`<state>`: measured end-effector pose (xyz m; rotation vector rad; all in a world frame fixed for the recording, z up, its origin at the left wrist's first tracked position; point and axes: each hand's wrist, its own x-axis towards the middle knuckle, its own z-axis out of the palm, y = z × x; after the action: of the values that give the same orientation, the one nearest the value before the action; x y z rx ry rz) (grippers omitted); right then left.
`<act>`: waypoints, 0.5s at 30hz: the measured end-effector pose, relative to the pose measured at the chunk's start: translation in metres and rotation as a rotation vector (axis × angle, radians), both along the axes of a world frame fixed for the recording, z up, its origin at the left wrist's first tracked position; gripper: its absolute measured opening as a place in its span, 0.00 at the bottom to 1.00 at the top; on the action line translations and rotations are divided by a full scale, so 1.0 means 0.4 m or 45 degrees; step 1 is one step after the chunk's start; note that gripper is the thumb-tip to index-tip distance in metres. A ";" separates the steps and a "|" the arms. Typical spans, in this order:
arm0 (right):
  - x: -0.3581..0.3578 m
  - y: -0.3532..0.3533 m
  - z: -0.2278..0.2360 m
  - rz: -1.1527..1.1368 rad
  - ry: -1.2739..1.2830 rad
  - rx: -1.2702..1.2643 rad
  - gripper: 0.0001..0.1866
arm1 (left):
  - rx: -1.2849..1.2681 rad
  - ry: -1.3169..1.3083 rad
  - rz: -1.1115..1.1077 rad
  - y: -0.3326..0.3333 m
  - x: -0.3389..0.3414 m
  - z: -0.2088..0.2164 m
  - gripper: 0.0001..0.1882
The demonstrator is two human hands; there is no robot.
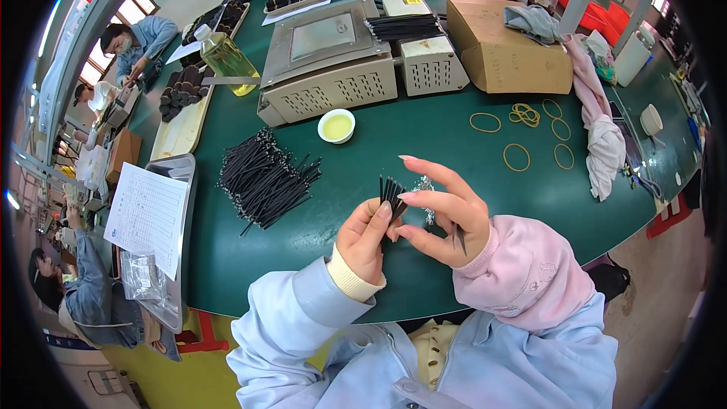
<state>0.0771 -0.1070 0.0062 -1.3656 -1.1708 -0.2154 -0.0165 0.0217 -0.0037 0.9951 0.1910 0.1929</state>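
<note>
My left hand [365, 238] grips a small bundle of thin black tubes [392, 191], their upper ends fanned out above the thumb. Beside it, my right hand [454, 216] has its fingers apart. Its forefinger is stretched out, while another fingertip and the thumb are at the right side of the bundle. Small silvery metal pieces [429, 216] lie on the table just behind the right fingers, partly hidden by them. To the left is a large loose pile of similar black tubes [265, 182]. A small white cup of yellowish liquid [336, 126] stands behind that pile.
A grey metal heating machine [329, 91] and a cardboard box [509, 49] stand at the back. Rubber bands [516, 157] lie to the right, near a pink cloth [602, 132]. A bottle of yellowish liquid [227, 60] and a tray with a paper sheet [148, 212] are left. Other people work farther left.
</note>
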 end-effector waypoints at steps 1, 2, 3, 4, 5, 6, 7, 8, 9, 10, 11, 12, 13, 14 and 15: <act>0.001 0.000 0.000 0.001 -0.025 -0.015 0.28 | 0.001 0.009 0.014 -0.001 0.000 0.001 0.10; 0.002 0.000 0.001 0.003 -0.050 -0.029 0.29 | 0.003 0.018 0.028 0.000 0.001 0.003 0.10; 0.002 -0.005 0.005 0.006 -0.052 -0.026 0.29 | 0.006 0.017 0.031 0.002 0.001 0.007 0.10; 0.002 -0.019 0.013 -0.020 0.047 -0.016 0.30 | 0.083 0.013 0.067 0.008 0.003 0.014 0.11; 0.003 -0.032 0.016 -0.035 0.150 -0.003 0.32 | 0.165 0.014 0.112 0.021 0.004 0.021 0.11; 0.009 -0.047 0.016 -0.054 0.251 0.009 0.33 | 0.245 0.014 0.153 0.036 0.006 0.028 0.11; 0.043 -0.077 0.008 -0.119 0.075 -0.058 0.34 | 0.479 0.004 0.126 0.078 0.022 0.036 0.09; 0.079 -0.112 -0.003 -0.183 -0.101 -0.124 0.35 | 0.713 -0.003 0.096 0.140 0.049 0.051 0.07; 0.098 -0.144 -0.015 -0.172 -0.091 -0.122 0.35 | 1.424 -0.097 0.106 0.202 0.091 0.083 0.05; 0.111 -0.168 -0.026 -0.272 -0.084 -0.244 0.34 | 2.143 -0.179 0.107 0.253 0.132 0.116 0.03; 0.119 -0.177 -0.032 -0.378 -0.083 -0.370 0.34 | 2.613 -0.307 0.207 0.282 0.179 0.126 0.03; 0.119 -0.169 -0.032 -0.346 -0.076 -0.352 0.34 | 3.094 -0.432 0.312 0.305 0.203 0.142 0.02; 0.117 -0.162 -0.030 -0.319 -0.113 -0.364 0.33 | 3.120 -0.397 0.309 0.317 0.219 0.159 0.02; 0.114 -0.157 -0.032 -0.301 -0.148 -0.382 0.32 | 3.380 -0.340 0.126 0.319 0.239 0.168 0.02; 0.115 -0.159 -0.034 -0.304 -0.179 -0.406 0.31 | 3.620 -0.302 -0.086 0.313 0.261 0.167 0.03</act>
<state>0.1231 -0.1707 -0.0073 -1.7982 -1.1919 -0.3083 0.0881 0.1469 0.0630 3.7357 -0.6516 0.4952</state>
